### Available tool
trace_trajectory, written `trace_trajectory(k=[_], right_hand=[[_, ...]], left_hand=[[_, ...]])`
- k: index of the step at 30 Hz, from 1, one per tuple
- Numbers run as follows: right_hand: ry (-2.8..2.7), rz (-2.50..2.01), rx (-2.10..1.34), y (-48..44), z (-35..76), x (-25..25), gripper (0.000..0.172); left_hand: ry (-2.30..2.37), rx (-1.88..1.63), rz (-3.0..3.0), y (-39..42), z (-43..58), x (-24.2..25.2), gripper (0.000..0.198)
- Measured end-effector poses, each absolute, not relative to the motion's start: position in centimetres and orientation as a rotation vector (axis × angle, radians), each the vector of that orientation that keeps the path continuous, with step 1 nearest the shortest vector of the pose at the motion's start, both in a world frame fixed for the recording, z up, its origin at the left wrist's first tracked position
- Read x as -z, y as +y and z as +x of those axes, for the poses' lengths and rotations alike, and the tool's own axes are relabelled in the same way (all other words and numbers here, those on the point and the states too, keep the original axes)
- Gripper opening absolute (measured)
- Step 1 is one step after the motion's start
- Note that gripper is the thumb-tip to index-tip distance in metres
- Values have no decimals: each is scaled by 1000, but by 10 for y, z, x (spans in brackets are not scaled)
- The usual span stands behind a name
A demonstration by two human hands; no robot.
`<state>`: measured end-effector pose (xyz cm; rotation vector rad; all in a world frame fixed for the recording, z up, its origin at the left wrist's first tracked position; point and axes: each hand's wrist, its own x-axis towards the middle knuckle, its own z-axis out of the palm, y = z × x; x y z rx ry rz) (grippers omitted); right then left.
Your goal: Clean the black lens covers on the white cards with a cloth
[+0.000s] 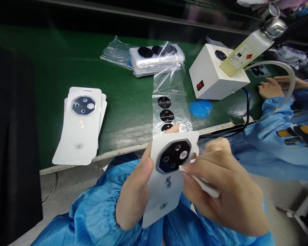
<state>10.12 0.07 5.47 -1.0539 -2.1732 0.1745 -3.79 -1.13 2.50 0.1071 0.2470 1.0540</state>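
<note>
A white phone back cover (154, 205) is tilted up in front of me, with my left hand (137, 191) gripping its left edge, thumb on the face. Set in its upper part is a black octagonal camera lens plate (170, 159) with a silvery rim and several round holes. My right hand (226, 184) is closed round a slim white stick (205, 187). The stick's tip is at the lower right edge of the lens plate. Just behind the cover, a clear plastic strip (169, 83) carries several black octagonal lens plates (166, 115).
Stacked white back covers (88, 147) lie at left on the green bench (123, 119). Bagged white trays (157, 63) stand behind. At right are a white box (213, 73) with a red switch, a bottle of yellowish liquid (246, 51), a blue blob (200, 108) and a co-worker's hands (272, 88).
</note>
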Motion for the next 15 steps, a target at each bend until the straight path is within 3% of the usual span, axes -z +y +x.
trace_trajectory(k=[15], right_hand=[[-2083,-1107,-95,3,79,-42,9]], left_hand=[[354,-1074,380,-11,-37,-15,35]])
